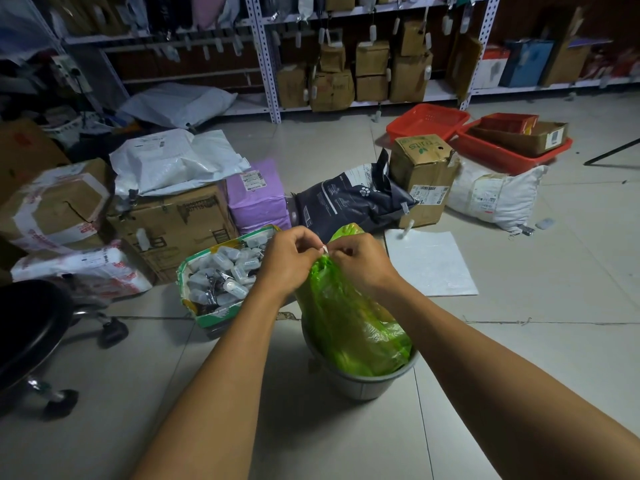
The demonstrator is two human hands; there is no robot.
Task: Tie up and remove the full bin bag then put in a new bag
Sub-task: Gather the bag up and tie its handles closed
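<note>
A translucent green bin bag [349, 327] stands full in a small grey bin [363, 382] on the tiled floor. Its top is gathered upward into a neck. My left hand [289, 261] and my right hand [363, 259] meet at that neck, fingers pinched on the bag's gathered plastic. A small white bit shows between my fingertips. A loose green flap of the bag sticks up behind my right hand.
An open box of small white bottles [221, 275] sits just left of the bin. Cardboard boxes [173, 223], parcels and a dark pet-food bag [349, 199] crowd behind. A white sheet [429, 261] lies right. A black wheeled stool [31, 334] stands at left.
</note>
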